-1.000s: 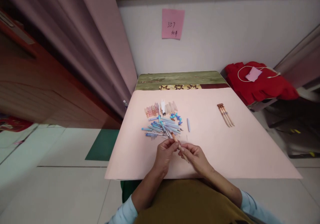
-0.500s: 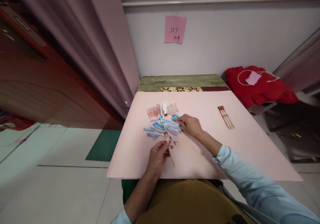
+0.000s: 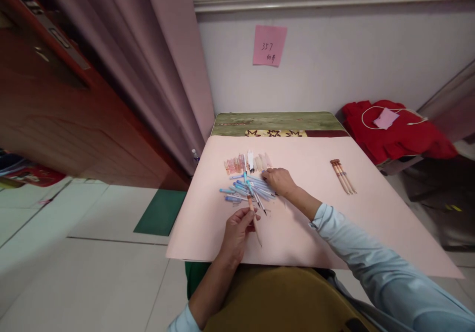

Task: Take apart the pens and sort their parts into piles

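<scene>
My left hand (image 3: 237,230) is closed round a pale pinkish pen (image 3: 257,228) with a brown end, its tip slanting down toward me. Just beyond it lies a loose heap of blue pens (image 3: 260,188) with thin refills among them. At the heap's far right side, the fingers of my right hand (image 3: 281,181) are pinched together, mostly covering some small blue pieces; what they grip is hidden. Behind the heap is a row of pinkish, partly clear pen parts (image 3: 234,164), with white pieces (image 3: 250,160) in the middle and pale pieces (image 3: 262,161) at its right.
Several brown-topped pens (image 3: 343,177) lie side by side at the right of the pink-covered table (image 3: 304,238). A red cloth (image 3: 401,139) with a white cable is beyond the right edge. A curtain and wooden door (image 3: 92,134) stand at the left.
My right hand has moved slightly away from me, over the small blue pieces that showed before. My left hand keeps its hold on the pen. The whole view has shifted a little.
</scene>
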`<action>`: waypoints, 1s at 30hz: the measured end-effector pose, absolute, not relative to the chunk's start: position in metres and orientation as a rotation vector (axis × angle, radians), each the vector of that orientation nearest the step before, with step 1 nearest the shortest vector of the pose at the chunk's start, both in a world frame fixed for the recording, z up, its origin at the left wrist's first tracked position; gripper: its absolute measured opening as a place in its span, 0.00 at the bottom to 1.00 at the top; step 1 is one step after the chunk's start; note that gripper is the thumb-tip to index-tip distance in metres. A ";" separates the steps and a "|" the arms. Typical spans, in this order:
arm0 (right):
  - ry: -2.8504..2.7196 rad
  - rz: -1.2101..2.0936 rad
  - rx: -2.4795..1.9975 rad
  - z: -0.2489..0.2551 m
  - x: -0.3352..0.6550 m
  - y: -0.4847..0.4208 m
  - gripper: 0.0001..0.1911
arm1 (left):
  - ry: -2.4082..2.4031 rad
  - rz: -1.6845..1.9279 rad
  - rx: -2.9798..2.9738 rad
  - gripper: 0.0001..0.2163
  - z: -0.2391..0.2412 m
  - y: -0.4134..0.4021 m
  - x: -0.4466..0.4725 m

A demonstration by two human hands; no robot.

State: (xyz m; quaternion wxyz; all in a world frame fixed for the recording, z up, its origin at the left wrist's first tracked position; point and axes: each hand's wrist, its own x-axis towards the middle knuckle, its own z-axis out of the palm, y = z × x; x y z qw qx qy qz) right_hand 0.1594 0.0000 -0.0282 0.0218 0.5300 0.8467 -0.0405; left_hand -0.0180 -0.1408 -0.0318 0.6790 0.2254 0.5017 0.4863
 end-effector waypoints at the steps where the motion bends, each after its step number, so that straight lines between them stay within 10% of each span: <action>1: 2.624 -0.131 1.664 -0.029 0.160 0.000 0.12 | 1.125 1.090 0.509 0.17 -0.032 -0.141 -0.018; 8: 2.729 -0.289 2.063 -0.016 0.162 -0.020 0.11 | 1.143 1.069 0.566 0.17 -0.023 -0.140 -0.017; 13: 2.575 -2.268 2.234 -0.004 0.151 -0.051 0.12 | 1.099 1.019 0.628 0.15 -0.016 -0.138 -0.010; 16: 2.205 -2.835 2.048 -0.001 0.148 -0.062 0.14 | 1.056 1.003 0.650 0.14 -0.012 -0.137 -0.004; 30: 2.118 -2.919 2.007 -0.004 0.166 -0.065 0.15 | 1.059 0.978 0.650 0.15 -0.005 -0.137 0.001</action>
